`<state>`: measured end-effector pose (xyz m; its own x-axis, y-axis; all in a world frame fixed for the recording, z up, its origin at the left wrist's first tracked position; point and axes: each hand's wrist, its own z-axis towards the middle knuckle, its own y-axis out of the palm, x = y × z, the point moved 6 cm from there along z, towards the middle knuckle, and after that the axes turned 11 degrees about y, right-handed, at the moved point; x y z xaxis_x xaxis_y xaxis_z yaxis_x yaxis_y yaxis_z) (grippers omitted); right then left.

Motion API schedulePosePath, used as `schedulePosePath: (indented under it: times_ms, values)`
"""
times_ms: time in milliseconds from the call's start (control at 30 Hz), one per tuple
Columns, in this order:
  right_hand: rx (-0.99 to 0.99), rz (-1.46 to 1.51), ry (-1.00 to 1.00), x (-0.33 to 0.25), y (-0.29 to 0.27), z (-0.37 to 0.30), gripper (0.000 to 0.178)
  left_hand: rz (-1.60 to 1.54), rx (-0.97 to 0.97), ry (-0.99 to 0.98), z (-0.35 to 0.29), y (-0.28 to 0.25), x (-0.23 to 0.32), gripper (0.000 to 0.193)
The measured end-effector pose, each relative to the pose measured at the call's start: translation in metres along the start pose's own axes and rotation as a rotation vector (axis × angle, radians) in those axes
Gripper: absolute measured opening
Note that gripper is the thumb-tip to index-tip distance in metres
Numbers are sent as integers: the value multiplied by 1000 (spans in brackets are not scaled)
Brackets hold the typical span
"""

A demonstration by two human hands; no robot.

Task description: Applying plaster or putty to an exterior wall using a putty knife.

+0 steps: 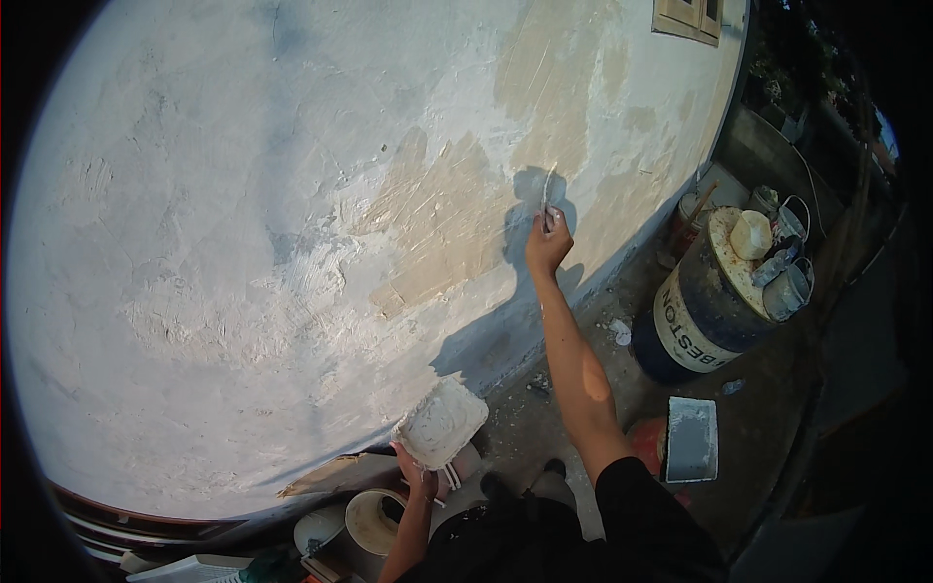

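Your left hand grips putty board down low. Your right hand pinches scraper, blade on wall. Board tilts; putty may slide off onto buckets below.

Strong daylight falls on the wall, washing its pale plaster nearly white at the left. The raised right hand casts a crisp blue-grey shadow on the wall just beside it, so the light comes from the right (low and warm). Fisheye bending curves the wall's edges; the corners are black. The ground at lower right lies dim.
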<state>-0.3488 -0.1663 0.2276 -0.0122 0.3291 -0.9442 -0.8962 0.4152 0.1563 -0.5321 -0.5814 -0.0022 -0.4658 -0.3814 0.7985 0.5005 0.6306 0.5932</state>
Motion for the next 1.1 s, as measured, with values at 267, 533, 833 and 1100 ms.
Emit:
schedulePosePath:
  times_ms: [267,533,833,1100]
  values:
    - [-352,84,-47,4,16,-25,19,24,20,13,11,-6,-4,64]
    - [-504,-74,-174,6,9,-62,23,-19,-54,-9,29,5,-16,58]
    - [28,77,47,18,-58,20,17,-60,-31,-2,24,20,-14,58]
    - [-138,56,86,36,16,20,22,131,-48,98,16,15,10,61]
